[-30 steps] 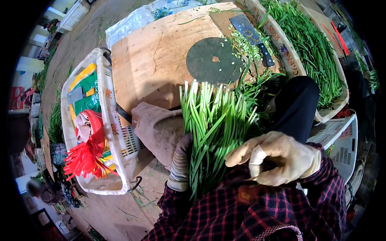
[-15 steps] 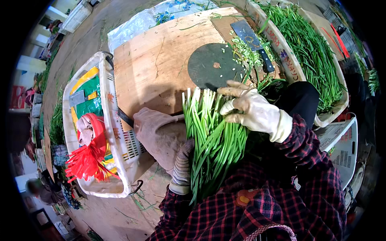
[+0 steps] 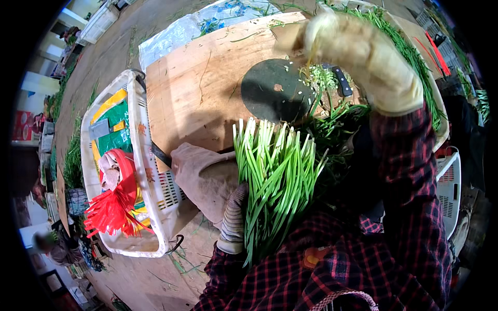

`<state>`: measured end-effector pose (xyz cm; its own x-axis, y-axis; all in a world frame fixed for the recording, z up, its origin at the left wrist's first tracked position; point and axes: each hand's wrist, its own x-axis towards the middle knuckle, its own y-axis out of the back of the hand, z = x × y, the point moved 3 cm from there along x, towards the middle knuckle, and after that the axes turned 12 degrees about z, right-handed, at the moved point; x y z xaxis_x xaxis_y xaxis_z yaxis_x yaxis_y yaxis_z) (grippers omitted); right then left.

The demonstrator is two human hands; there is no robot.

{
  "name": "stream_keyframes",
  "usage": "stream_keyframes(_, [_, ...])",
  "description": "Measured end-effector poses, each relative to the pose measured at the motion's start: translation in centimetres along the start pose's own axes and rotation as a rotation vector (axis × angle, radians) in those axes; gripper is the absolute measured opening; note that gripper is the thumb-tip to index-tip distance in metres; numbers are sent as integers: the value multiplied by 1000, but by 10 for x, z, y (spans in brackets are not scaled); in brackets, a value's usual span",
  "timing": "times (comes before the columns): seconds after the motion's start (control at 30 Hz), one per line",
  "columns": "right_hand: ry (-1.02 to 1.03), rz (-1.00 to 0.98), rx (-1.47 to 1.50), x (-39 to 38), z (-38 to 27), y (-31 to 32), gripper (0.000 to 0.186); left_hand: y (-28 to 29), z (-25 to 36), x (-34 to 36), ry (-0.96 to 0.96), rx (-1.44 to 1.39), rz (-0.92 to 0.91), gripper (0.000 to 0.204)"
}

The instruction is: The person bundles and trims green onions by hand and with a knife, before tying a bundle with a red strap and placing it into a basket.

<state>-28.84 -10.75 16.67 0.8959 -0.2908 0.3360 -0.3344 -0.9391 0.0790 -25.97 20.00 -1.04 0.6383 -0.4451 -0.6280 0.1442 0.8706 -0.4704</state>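
A thick bunch of garlic chives [image 3: 277, 181] rests upright over my lap, its pale cut ends pointing away from me. My left hand [image 3: 236, 215], in a striped grey glove, is wrapped around the bunch's left side, its fingers partly hidden by the leaves. High on the right, my right hand [image 3: 358, 54] in a whitish glove is smeared by motion, so its fingers and anything in them cannot be made out. Under it, a cleaver's black handle [image 3: 342, 83] shows on the board; the blade is mostly covered by the hand.
A wooden board [image 3: 192, 78] carries a dark round mat [image 3: 272, 90] and chopped stem bits [image 3: 322, 78]. On the left, a white crate [image 3: 161, 236] holds a small scraper [image 3: 98, 128] and red ties [image 3: 111, 212]. More chives [image 3: 415, 59] fill a crate at the right.
My right hand has left the bunch's cut ends and swung up and right over the cleaver. The bunch's right side has spread wider, while my left hand keeps its hold.
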Motion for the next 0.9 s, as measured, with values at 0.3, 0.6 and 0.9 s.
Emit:
stream_keyframes(0.3, [-360,-229,-717,-55,97,-36,43,4,-5,-5,40,22,-17,58])
stream_keyframes(0.6, [-129,632,-168,-30,78,20,22,3,-5,-10,39,30,-12,58])
stream_keyframes(0.9, [-479,-93,-529,-89,63,-106,37,13,3,-2,-89,-59,85,59])
